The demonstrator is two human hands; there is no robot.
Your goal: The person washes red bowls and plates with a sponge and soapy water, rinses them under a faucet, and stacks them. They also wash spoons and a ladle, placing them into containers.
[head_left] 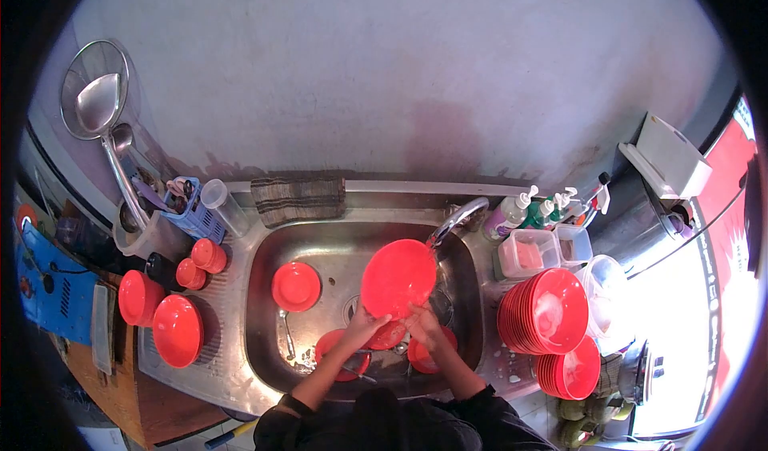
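Observation:
Over the sink (264, 323) I hold a red bowl (398, 275) tilted up below the faucet (460, 217). My left hand (366, 328) is closed on its lower left rim, and my right hand (421, 325) grips the lower right rim. Water seems to run from the spout at the bowl's right edge. Beneath my hands lie more red dishes, partly hidden by my arms, among them one red bowl (426, 357) on the right. A small red plate (296, 286) rests in the sink's left half, with a spoon (288, 335) below it.
Tall stacks of red bowls (552, 311) stand on the right counter, near plastic tubs (528, 253) and pump bottles (506, 215). Left, a red bowl (178, 331) and red cups (208, 255) sit on the drainboard. A striped cloth (298, 199) hangs over the back ledge.

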